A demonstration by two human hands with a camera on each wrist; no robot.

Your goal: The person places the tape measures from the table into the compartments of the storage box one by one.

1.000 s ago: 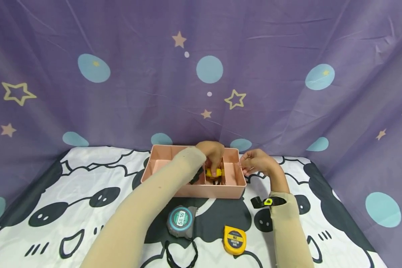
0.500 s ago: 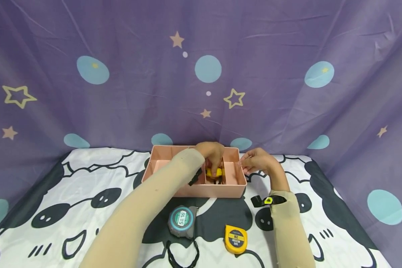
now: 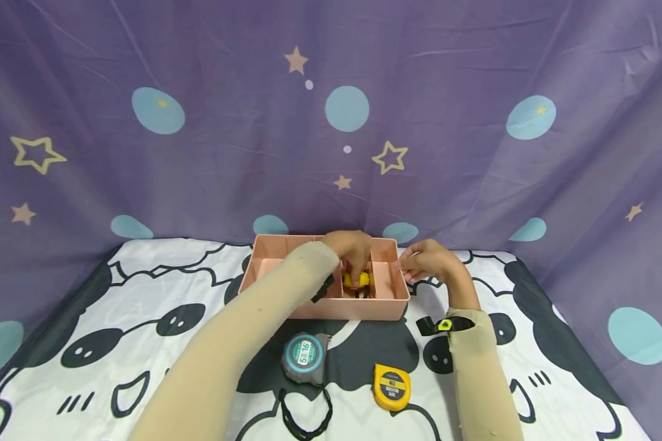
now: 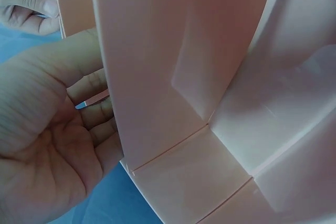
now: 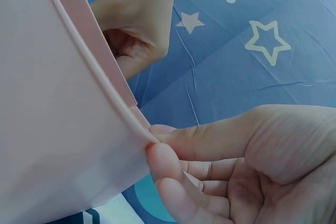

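A pink divided box [image 3: 347, 311] stands at the back of the table. My left hand [image 3: 353, 248] reaches down into one of its middle compartments, fingers on a small yellow item [image 3: 355, 280] with dark parts beneath it. In the left wrist view that hand [image 4: 47, 124] is behind a pink divider [image 4: 147, 77], which hides its fingertips. At the box's right end, my right hand [image 3: 429, 262] pinches the rim. The right wrist view shows its thumb and forefinger meeting on the edge of the wall [image 5: 79, 108].
In front of the box lie a grey tape measure [image 3: 304, 357] with a teal ring and black wrist strap [image 3: 303, 432], and a yellow tape measure [image 3: 391, 387]. A cartoon-print cloth [image 3: 160, 373] covers the table. Behind it hangs a purple curtain [image 3: 226, 122].
The head view has shifted slightly. Both hands keep their places at the box, the left inside it and the right on its rim.
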